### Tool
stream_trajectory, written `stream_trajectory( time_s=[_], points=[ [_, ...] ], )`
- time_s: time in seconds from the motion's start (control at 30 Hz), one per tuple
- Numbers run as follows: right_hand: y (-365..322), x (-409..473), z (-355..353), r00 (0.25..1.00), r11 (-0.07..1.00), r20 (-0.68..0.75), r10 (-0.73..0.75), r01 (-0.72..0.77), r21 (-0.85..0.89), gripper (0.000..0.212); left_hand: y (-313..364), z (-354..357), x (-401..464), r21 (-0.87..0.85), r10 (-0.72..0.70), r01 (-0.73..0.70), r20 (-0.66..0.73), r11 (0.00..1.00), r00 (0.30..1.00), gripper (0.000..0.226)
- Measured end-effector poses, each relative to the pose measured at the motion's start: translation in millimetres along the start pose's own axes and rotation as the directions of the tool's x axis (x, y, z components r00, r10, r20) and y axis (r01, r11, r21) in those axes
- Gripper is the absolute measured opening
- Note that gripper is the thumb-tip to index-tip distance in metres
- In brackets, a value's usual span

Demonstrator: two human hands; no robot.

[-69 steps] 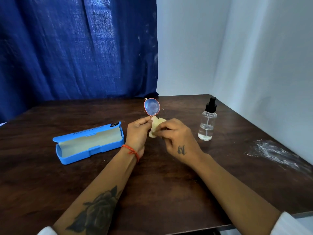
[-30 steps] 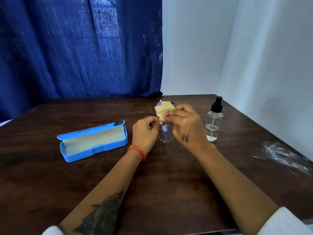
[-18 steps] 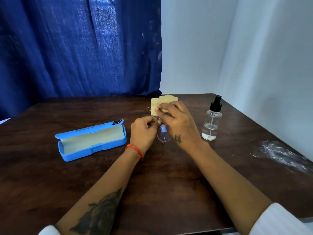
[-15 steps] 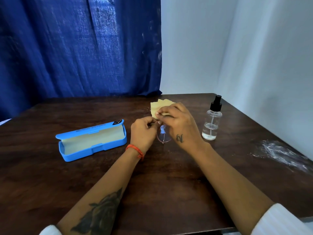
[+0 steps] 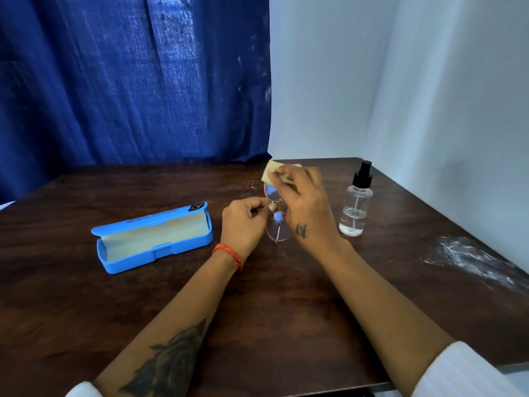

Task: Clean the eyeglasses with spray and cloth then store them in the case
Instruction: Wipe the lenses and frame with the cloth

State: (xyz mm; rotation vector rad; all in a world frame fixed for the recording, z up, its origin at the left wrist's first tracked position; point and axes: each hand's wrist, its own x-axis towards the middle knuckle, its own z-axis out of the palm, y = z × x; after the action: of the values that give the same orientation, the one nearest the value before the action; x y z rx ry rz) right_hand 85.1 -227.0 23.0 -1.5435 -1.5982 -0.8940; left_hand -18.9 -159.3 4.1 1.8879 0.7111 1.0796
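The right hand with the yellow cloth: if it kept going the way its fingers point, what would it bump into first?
Probably nothing on the table: the right hand points up-left past the cloth, toward the blue curtain. Depth is unclear.

case (image 5: 151,239) left of eyeglasses (image 5: 276,222), bottle (image 5: 355,210) right

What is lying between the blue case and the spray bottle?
In the head view, both hands, left hand and right hand, holding the eyeglasses and yellow cloth, between case and bottle.
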Motion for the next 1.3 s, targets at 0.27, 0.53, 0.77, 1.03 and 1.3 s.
stream_trajectory(
  time_s=[0.27,0.53,0.77,1.03,1.3],
  points=[
    [3,-7,2,0.992,0.992,0.084,-0.09,0.083,0.091,0.029,-2,-4,2,-0.017,-0.019,0.019,-0.02,1.0,1.0,0.025],
    [12,-2,-13,0.989,0.978,-0.081,0.127,-0.112,0.176,0.032,-4,-4,4,-0.047,-0.068,0.065,-0.05,0.997,0.996,0.009],
    [13,12,-14,0.657,0.488,-0.022,0.753,-0.537,0.688,0.033,-2,-3,4,-0.066,-0.087,0.084,-0.053,0.994,0.995,0.007],
    [-1,7,-11,0.966,0.95,-0.16,0.202,-0.155,0.27,0.01,0,-1,1,0.059,0.022,-0.02,-0.042,0.998,0.999,0.011],
    [-5,9,-10,0.997,0.994,-0.06,-0.041,0.035,-0.102,0.032,3,0,-2,0.135,0.141,-0.132,-0.062,0.982,0.988,0.013]
  ],
)
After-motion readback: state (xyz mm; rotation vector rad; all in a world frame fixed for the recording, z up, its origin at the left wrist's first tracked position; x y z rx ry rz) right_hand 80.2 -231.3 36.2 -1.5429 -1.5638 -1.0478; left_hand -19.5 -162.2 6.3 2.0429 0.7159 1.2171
